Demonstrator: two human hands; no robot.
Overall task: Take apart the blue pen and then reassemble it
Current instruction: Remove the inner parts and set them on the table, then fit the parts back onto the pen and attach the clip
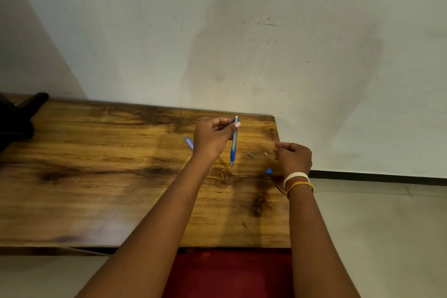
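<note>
My left hand (212, 136) pinches the upper end of the blue pen body (233, 145), which hangs nearly upright with its tip pointing down just above the wooden table (96, 176). My right hand (294, 157) hovers to the right with its fingers curled; whether it holds anything I cannot tell. On the table lie loose pen parts: a small grey piece (250, 155), a tiny pale piece (266, 154), a blue cap-like piece (269, 171) and a light blue piece (189, 143) left of my left hand.
A black object (17, 118) sits at the table's far left. The table's right edge lies just under my right wrist, with tiled floor (375, 225) beyond. A pale wall rises behind the table. Red fabric (227, 273) shows below the near edge.
</note>
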